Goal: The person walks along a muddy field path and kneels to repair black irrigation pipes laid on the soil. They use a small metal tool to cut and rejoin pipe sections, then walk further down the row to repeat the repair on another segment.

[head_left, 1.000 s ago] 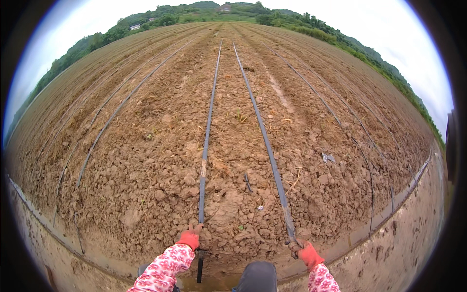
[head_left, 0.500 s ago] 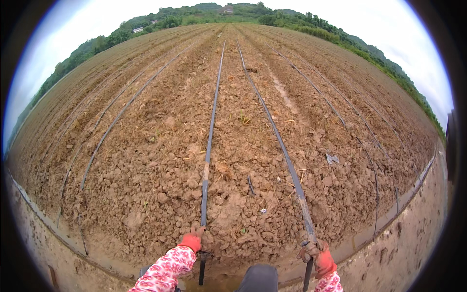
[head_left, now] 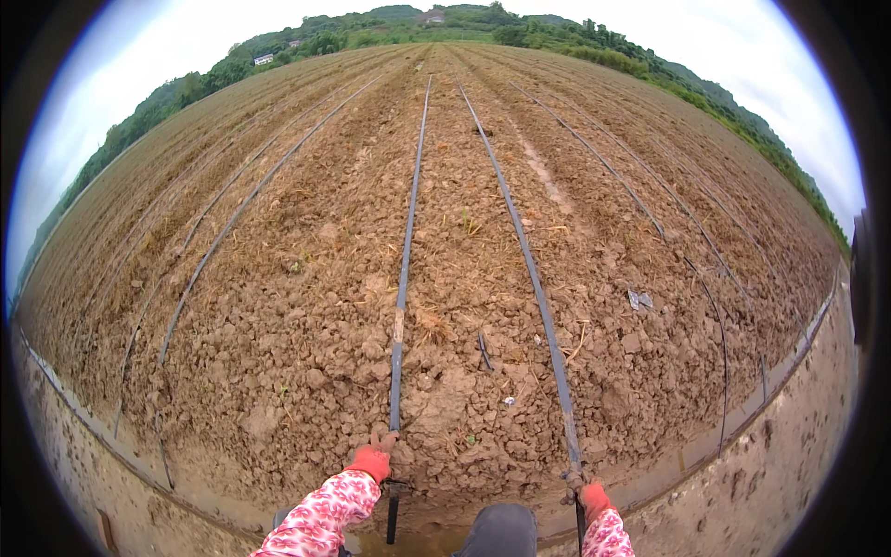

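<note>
My left hand (head_left: 373,459) grips the left hose (head_left: 405,278), which runs straight ahead from it across the clumpy soil (head_left: 278,325). My right hand (head_left: 588,496) clamps the right hose (head_left: 534,278), stretching away likewise, parallel.

Reddish-brown, cloddy soil (head_left: 306,306) fills the ploughed field, streaked with pale straw-coloured bits. Two dark grey, nearly black irrigation tapes run across it: the left tape (head_left: 403,297) and the right tape (head_left: 534,288). Further dark lines of the same kind cross the soil on either side. The left hand (head_left: 373,459) and the right hand (head_left: 590,497) wear orange-red gloves smeared brown with mud. The sleeves (head_left: 320,515) are white with a dense pink-red floral pattern. A grey trouser knee (head_left: 501,531) shows below. Green trees (head_left: 557,32) line the far edge under a pale, whitish sky (head_left: 742,56).
</note>
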A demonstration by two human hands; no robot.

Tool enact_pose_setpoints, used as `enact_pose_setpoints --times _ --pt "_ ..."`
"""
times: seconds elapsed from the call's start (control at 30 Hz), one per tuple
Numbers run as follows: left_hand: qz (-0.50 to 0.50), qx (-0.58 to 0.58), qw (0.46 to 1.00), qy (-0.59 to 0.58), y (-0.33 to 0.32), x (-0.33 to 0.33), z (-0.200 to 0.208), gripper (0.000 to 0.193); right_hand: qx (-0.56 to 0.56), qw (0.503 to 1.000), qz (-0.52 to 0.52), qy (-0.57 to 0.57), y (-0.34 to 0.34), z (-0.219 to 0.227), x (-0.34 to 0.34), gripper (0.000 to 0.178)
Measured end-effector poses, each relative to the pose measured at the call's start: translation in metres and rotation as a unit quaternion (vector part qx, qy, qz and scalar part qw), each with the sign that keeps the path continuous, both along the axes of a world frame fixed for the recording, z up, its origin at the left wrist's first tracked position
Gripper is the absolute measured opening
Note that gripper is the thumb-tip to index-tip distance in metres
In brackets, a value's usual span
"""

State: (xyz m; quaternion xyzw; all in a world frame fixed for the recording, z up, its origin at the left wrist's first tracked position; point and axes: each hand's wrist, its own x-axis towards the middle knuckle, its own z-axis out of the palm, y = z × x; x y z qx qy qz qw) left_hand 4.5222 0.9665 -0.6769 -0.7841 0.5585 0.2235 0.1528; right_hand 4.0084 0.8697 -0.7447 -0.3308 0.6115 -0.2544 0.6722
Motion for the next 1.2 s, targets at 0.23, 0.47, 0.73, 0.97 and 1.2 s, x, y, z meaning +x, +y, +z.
enact_pose_setpoints --times 0.23,0.47,0.73,0.97,1.2 --pt "0.011 0.004 1.0 -0.015 0.017 0.016 -0.015 0.059 -0.189 0.815 0.259 0.483 0.007 -0.029 0.055 0.034" --pt "-0.007 -0.033 0.999 -0.003 0.003 0.001 0.0 0.061 -0.166 0.673 0.498 0.521 -0.003 -0.086 0.023 0.056" --pt "0.02 0.065 0.997 -0.037 0.016 0.023 -0.013 0.066 -0.043 0.713 0.525 0.463 0.001 0.045 0.047 0.062" --pt "-0.029 0.116 0.991 -0.064 -0.008 0.009 -0.015 0.073 -0.163 0.756 0.331 0.541 -0.089 0.165 0.095 0.049" --pt "0.005 0.11 0.993 -0.031 -0.017 0.002 -0.001 0.079 -0.332 0.842 0.25 0.345 -0.199 0.104 0.265 0.05"
